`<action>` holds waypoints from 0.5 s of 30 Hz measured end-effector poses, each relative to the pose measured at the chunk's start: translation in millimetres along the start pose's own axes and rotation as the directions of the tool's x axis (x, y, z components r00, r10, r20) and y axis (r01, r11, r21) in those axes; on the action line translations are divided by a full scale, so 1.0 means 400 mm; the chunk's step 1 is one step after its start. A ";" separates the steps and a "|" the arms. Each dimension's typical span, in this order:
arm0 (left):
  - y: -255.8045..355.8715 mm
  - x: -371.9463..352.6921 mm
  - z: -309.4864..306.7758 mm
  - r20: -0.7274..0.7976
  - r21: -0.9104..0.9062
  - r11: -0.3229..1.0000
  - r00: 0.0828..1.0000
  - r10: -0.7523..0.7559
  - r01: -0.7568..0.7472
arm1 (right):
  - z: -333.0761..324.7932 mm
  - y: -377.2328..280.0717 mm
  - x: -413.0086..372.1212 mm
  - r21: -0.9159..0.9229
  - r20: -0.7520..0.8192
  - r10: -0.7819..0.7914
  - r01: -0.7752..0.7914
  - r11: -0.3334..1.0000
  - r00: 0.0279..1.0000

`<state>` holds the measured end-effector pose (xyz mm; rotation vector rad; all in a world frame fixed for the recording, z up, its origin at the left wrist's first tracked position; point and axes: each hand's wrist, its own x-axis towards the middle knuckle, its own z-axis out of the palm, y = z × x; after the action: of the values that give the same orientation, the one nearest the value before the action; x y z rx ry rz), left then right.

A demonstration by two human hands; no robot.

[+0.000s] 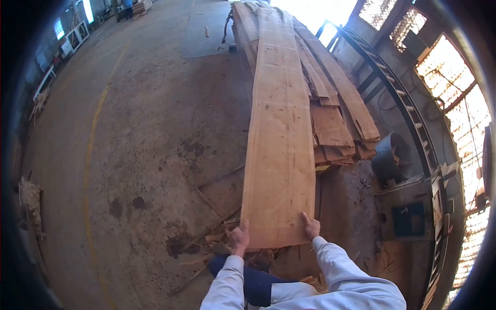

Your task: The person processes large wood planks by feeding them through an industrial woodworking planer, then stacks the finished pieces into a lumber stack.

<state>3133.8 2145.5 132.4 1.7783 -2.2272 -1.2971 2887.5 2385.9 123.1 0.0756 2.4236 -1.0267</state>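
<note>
A long, wide wooden board stretches away from me over a stack of boards. My left hand grips its near left corner, thumb on top along the edge. At the near right corner my right hand holds the other edge the same way, thumb on the upper face. The fingers of both hands are hidden beneath the board. Its near end juts out past the stack towards me, above scraps on the floor.
Under and right of the board lies the board stack. A grey bucket and a black ladder-like rail stand to the right. Wood scraps litter the floor by my legs. A yellow line runs along the concrete at left.
</note>
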 end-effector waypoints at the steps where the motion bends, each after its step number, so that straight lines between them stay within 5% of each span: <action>1: -0.003 0.022 -0.037 0.020 -0.001 1.000 1.000 0.000 0.000 | 0.030 -0.010 -0.021 -0.017 -0.015 0.005 -0.005 1.000 1.000; 9: -0.135 0.224 -0.238 -0.059 0.051 0.977 0.976 0.211 -0.208 | 0.230 -0.185 -0.198 0.055 -0.003 0.116 -0.116 0.992 0.993; 15: -0.153 0.313 -0.336 0.030 0.065 0.977 0.979 0.199 -0.201 | 0.329 -0.285 -0.264 0.124 -0.084 0.116 -0.105 0.987 0.990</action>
<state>3203.0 1964.7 126.4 1.5157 -2.4153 -1.2224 3008.4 2229.2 170.1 0.3008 2.4067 -1.1388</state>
